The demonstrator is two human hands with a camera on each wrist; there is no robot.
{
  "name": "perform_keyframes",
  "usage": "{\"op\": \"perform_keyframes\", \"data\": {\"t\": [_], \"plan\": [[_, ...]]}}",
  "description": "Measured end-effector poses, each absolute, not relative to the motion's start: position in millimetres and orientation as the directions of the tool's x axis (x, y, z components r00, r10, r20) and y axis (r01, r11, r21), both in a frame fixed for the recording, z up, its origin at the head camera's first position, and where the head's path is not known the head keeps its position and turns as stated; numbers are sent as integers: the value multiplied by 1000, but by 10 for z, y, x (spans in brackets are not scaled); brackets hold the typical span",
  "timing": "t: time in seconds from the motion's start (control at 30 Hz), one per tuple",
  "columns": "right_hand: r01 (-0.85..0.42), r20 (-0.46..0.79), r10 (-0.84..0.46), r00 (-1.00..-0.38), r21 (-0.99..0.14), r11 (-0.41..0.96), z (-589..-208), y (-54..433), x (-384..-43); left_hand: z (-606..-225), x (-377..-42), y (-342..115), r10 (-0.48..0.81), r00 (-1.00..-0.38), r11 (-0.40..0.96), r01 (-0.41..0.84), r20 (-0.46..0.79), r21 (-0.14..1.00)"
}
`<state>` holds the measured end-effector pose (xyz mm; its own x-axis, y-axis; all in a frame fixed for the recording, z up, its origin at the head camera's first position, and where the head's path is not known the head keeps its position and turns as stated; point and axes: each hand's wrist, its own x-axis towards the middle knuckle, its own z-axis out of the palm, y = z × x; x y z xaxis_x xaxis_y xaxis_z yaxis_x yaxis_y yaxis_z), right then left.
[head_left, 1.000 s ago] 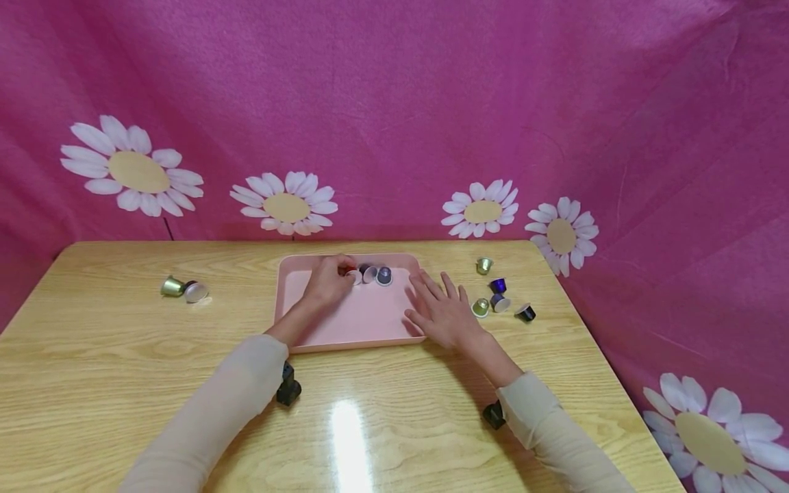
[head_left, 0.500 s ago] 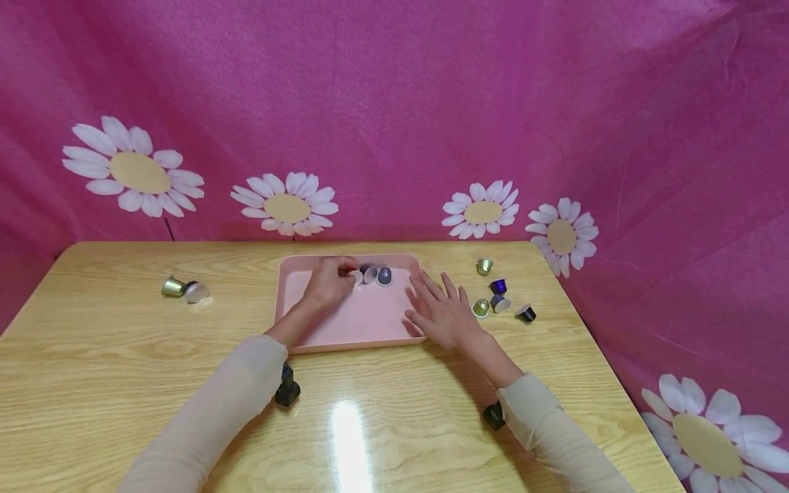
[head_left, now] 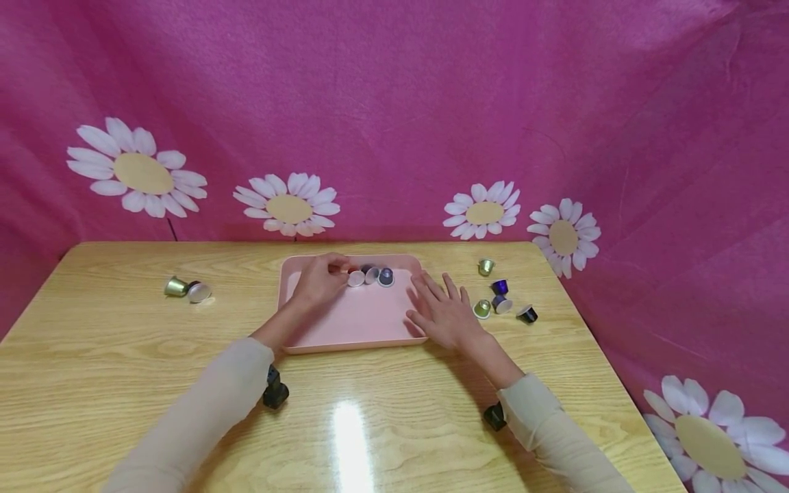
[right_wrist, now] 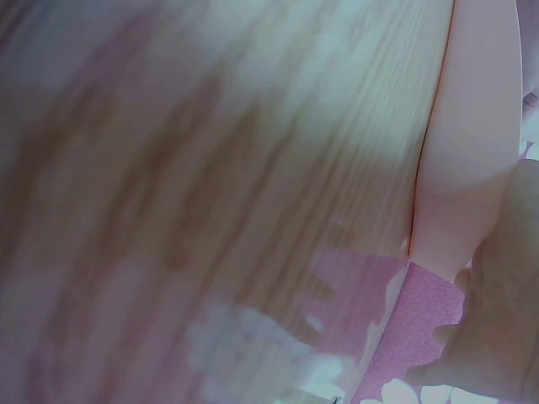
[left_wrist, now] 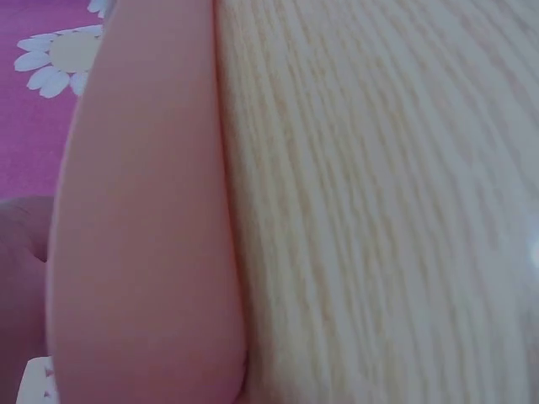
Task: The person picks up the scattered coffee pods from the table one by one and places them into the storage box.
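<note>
So the pink tray [head_left: 354,322] sits around the middle of the head view, with three pods bunched near its far edge: a red pod [head_left: 356,279] on its side with the pale lid facing the camera, a dark pod [head_left: 372,276] lying next to it, and a purple pod [head_left: 385,276] standing lid down on the right end of the row.

The left hand [head_left: 320,281] is over the tray's left part, fingers loosely bent just beside the red pod, and it looks to have nothing in its grip. The right hand [head_left: 451,318] isn't grasping anything either, fingers spread out along the tray's right rim and seemingly touching it.

Right of centre frame there's a loose bunch on the table [head_left: 394,411]: gold pod [head_left: 485,267] up top, blue pod [head_left: 500,287] and violet pod [head_left: 502,304] right up against each other, green pod [head_left: 482,309] to their left, black pod [head_left: 527,314] furthest right. Over at the left of the frame, a gold-green pod [head_left: 176,287] and a pale-lidded pod [head_left: 199,292] lie side by side. Pink cloth [head_left: 394,103] with daisies [head_left: 143,172] fills the upper half
</note>
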<state>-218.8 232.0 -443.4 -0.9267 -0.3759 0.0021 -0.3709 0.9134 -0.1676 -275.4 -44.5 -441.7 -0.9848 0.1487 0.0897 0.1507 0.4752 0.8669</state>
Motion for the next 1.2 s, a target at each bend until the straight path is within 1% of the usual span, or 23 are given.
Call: {"op": "perform_keyframes", "data": {"t": [0.1, 0.2, 0.33, 0.43, 0.63, 0.73, 0.97, 1.1, 1.2], "plan": [[-375, 6, -379, -925, -159, 913, -4432, 2322, -2187, -4359, -2730, -506, 135, -987, 468, 144, 90, 872], [-374, 1, -378, -926, -155, 915, -4441, 2321, -2192, -4285, -2717, -591, 113, -983, 489, 180, 142, 854], [-367, -14, -374, -928, -154, 917, -4456, 2317, -2200, -4207, -2701, -748, 91, -972, 468, 236, 219, 852], [-370, -11, -376, -927, -154, 916, -4447, 2313, -2199, -4164, -2692, -904, 74, -969, 431, 244, 236, 869], [-370, -7, -376, -927, -156, 916, -4419, 2315, -2192, -4100, -2662, -1308, -24, -981, 430, 162, 190, 888], [-371, -11, -377, -926, -157, 915, -4424, 2318, -2193, -4080, -2634, -1537, -60, -979, 471, 145, 195, 870], [-371, -9, -376, -927, -148, 917, -4448, 2324, -2209, -4079, -2532, -2072, -92, -966, 563, 149, 241, 813], [-370, -15, -376, -927, -145, 918, -4451, 2331, -2211, -4129, -2476, -2342, -117, -964, 617, 119, 240, 778], [-370, -12, -375, -927, -137, 919, -4456, 2320, -2211, -4181, -2423, -2509, -176, -960, 619, 63, 216, 783]]}}
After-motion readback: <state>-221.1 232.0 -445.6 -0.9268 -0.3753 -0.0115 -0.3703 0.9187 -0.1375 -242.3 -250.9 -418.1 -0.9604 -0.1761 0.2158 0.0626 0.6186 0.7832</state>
